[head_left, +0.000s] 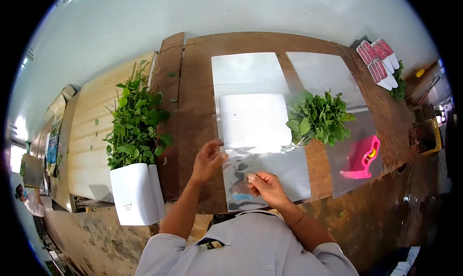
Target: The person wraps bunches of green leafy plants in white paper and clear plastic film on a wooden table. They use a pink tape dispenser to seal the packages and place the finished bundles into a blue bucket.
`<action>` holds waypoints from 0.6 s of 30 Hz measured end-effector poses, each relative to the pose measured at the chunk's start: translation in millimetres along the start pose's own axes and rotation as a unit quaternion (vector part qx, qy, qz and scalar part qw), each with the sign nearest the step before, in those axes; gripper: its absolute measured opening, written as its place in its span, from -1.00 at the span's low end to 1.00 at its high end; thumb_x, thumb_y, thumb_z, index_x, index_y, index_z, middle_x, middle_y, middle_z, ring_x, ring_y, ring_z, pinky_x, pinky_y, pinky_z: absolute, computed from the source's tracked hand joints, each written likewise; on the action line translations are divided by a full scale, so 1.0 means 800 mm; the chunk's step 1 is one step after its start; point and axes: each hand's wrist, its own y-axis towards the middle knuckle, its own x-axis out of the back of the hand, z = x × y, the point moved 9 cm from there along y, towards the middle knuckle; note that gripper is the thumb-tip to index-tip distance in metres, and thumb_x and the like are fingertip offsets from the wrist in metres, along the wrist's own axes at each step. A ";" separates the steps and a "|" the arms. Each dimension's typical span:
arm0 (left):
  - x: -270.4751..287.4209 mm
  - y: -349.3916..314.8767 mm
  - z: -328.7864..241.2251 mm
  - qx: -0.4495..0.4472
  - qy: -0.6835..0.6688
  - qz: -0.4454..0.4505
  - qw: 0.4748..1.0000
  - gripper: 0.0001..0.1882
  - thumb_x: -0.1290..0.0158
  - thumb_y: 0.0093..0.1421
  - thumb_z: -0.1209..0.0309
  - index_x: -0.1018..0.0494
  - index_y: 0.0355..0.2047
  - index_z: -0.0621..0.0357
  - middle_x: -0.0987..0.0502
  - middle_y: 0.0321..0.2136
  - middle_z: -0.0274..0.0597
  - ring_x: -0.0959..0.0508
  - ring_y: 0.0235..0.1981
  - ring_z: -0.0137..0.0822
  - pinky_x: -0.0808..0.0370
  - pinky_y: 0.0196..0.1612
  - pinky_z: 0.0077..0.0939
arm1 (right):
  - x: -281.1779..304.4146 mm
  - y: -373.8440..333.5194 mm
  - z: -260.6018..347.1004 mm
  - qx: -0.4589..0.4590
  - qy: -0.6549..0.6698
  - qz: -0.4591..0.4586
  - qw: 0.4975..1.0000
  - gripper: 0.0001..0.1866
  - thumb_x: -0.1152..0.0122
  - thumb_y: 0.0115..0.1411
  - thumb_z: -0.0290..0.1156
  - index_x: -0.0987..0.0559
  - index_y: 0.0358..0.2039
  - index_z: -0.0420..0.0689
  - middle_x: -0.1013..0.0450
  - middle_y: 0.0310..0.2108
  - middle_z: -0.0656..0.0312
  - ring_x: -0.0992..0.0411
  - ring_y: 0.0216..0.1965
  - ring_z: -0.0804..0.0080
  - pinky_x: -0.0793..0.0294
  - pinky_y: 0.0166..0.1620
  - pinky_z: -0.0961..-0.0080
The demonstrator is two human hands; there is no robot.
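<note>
In front of me on the brown wooden table lies a white ribbed sheet (253,119). A bunch of leafy greens (320,117) sticks out past its right edge. Shiny clear plastic film (289,172) spreads below the sheet, over the table's near edge. My left hand (209,162) is beside the film's left side, fingers curved and apart, with nothing visible in it. Above the film's near part, my right hand (267,187) has thumb and fingertips pinched together. Whatever they may hold is too small to make out.
A pink tape dispenser (361,160) lies at right on another clear sheet (333,78). To the left stands a large leafy bundle (135,126) in white ribbed wrap (135,194). Red-and-white packs (378,64) sit at the far right corner. A yellow-rimmed crate (438,136) is beyond.
</note>
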 end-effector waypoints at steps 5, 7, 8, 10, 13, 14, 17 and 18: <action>-0.002 0.008 -0.015 -0.067 -0.055 -0.009 0.996 -0.92 -0.16 0.20 0.46 -0.53 -0.37 0.21 -0.49 -0.34 -0.38 -0.44 -0.32 -0.53 -0.38 -0.21 -0.61 | 0.014 0.037 -0.032 -0.008 -0.015 -0.052 0.998 -0.62 -0.14 0.29 -0.15 -0.45 -0.56 -0.16 -0.34 -0.64 0.37 -0.25 -0.59 0.66 -0.28 -0.50 0.65; -0.002 0.018 -0.030 -0.087 -0.137 -0.002 0.987 -0.92 -0.14 0.22 0.46 -0.54 -0.39 0.21 -0.49 -0.41 -0.41 -0.41 -0.37 -0.56 -0.37 -0.24 -0.62 | 0.023 0.065 -0.026 0.033 -0.056 -0.067 0.996 -0.60 -0.15 0.28 -0.15 -0.45 -0.58 -0.16 -0.33 -0.65 0.38 -0.24 -0.59 0.66 -0.28 -0.51 0.61; -0.007 0.020 -0.038 -0.070 -0.160 0.011 0.984 -0.91 -0.13 0.22 0.45 -0.54 -0.39 0.20 -0.49 -0.42 -0.42 -0.41 -0.38 -0.56 -0.37 -0.24 -0.63 | 0.030 0.078 -0.023 0.054 -0.076 -0.076 0.993 -0.60 -0.15 0.27 -0.14 -0.44 -0.60 -0.16 -0.32 -0.66 0.38 -0.24 -0.59 0.66 -0.28 -0.51 0.60; -0.021 0.020 -0.052 -0.033 -0.204 0.046 0.977 -0.90 -0.12 0.23 0.44 -0.55 -0.39 0.19 -0.49 -0.45 -0.43 -0.41 -0.39 -0.57 -0.36 -0.26 -0.65 | 0.044 0.110 -0.016 0.124 -0.106 -0.117 0.980 -0.58 -0.14 0.26 -0.12 -0.44 -0.61 -0.17 -0.34 -0.67 0.32 -0.27 -0.63 0.53 -0.29 -0.52 0.50; -0.017 0.018 -0.054 0.026 -0.185 -0.010 0.982 -0.88 -0.09 0.24 0.42 -0.54 -0.42 0.17 -0.48 -0.48 -0.44 -0.41 -0.40 -0.57 -0.33 -0.30 -0.66 | 0.057 0.115 0.008 0.221 -0.293 -0.203 0.908 -0.54 -0.14 0.26 -0.09 -0.44 -0.63 -0.19 -0.36 -0.71 0.21 -0.29 -0.68 0.40 -0.30 -0.55 0.42; -0.015 0.019 -0.054 0.018 -0.148 0.000 0.989 -0.87 -0.08 0.24 0.41 -0.53 -0.42 0.17 -0.47 -0.49 -0.44 -0.40 -0.40 -0.57 -0.32 -0.30 -0.65 | 0.062 0.109 0.019 0.248 -0.375 -0.236 0.862 -0.52 -0.14 0.26 -0.09 -0.45 -0.64 -0.21 -0.37 -0.72 0.17 -0.29 -0.69 0.36 -0.30 -0.56 0.41; -0.015 0.013 -0.047 0.014 -0.021 0.010 1.000 -0.84 -0.06 0.23 0.40 -0.50 -0.46 0.19 -0.44 -0.50 -0.47 -0.37 -0.41 -0.58 -0.32 -0.31 -0.65 | 0.114 0.084 0.019 0.212 -0.420 -0.338 0.815 -0.51 -0.18 0.18 -0.03 -0.49 -0.65 -0.21 -0.38 -0.68 0.02 -0.31 -0.63 0.12 -0.35 -0.49 0.29; -0.014 0.004 -0.057 0.008 0.018 -0.001 1.000 -0.81 -0.06 0.23 0.39 -0.47 -0.49 0.20 -0.40 -0.52 -0.48 -0.34 -0.41 -0.58 -0.30 -0.32 -0.63 | 0.139 0.067 0.018 0.194 -0.435 -0.376 0.795 -0.51 -0.19 0.16 -0.01 -0.50 -0.65 -0.21 -0.38 -0.67 -0.03 -0.31 -0.62 0.04 -0.36 -0.47 0.25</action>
